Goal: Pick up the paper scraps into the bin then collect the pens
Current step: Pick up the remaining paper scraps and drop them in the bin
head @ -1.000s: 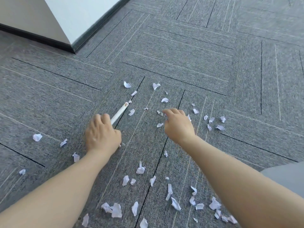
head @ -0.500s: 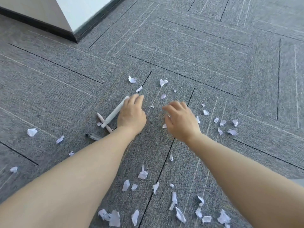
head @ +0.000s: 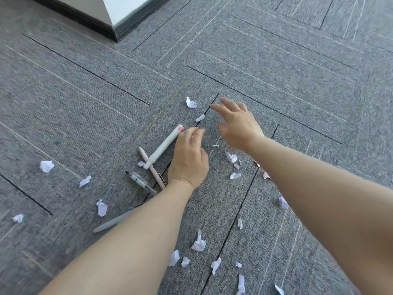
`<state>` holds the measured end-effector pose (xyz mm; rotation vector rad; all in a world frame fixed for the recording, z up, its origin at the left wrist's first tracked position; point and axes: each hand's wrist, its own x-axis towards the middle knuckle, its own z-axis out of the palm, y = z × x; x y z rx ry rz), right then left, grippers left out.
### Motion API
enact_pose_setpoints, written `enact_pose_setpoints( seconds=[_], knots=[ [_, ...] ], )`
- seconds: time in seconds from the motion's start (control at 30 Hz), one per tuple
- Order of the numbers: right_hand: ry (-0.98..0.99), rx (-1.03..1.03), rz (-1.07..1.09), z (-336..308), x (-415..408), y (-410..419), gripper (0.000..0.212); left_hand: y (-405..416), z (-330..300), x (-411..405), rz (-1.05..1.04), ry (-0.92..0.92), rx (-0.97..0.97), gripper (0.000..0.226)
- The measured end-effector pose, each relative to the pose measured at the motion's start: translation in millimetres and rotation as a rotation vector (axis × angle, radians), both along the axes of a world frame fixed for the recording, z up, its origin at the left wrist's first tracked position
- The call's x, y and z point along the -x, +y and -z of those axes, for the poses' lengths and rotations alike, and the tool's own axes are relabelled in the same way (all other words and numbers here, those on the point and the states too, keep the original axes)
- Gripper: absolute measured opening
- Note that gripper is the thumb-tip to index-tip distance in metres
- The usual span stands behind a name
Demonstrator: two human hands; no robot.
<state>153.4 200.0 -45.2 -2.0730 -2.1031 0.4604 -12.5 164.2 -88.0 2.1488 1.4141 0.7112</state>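
Note:
Several white paper scraps (head: 198,243) lie scattered over the grey carpet. A thick white pen (head: 162,146) lies crossed over a thin pink pen (head: 151,166). A clear pen (head: 140,181) and a grey pen (head: 112,222) lie closer to me, the grey one partly hidden by my left forearm. My left hand (head: 189,158) rests palm down beside the white pen, fingers curled near its pink tip; what it holds is hidden. My right hand (head: 237,124) hovers with fingers spread just right of two far scraps (head: 191,103). No bin is in view.
A white wall corner with a dark baseboard (head: 106,28) stands at the far left. Grey carpet tiles (head: 276,71) stretch away beyond the scraps.
My left hand went from the pens on the left to beside the white pen's tip. My right hand reached farther forward and spread its fingers. The view shifted, revealing more pens.

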Motion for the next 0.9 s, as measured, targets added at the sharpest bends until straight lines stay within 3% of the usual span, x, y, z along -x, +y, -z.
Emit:
enact_pose_setpoints(
  seconds=[0.27,0.37,0.47,0.57,0.63,0.73,0.9],
  knots=[
    [-0.181,0.16,-0.369,0,48,86,0.065,3,-7,1,-0.051,0.15,0.061,0.054],
    [-0.157,0.086,-0.371,-7,30,63,0.057,4,-8,1,-0.042,0.172,0.087,0.059],
    [-0.064,-0.128,-0.455,-9,-2,16,0.04,4,-8,1,-0.023,0.174,0.083,0.063],
    [0.035,-0.191,-0.137,-3,-23,9,0.038,4,-7,1,-0.013,0.184,0.084,0.062],
    [0.051,-0.055,0.059,1,-25,27,0.039,4,-6,0,-0.01,0.183,0.095,0.063],
    [0.09,0.09,0.033,8,-18,36,0.043,6,-5,0,-0.007,0.19,0.105,0.063],
    [0.08,0.007,-0.068,13,-16,-34,0.042,9,0,1,0.038,0.279,0.065,0.064]
  ],
)
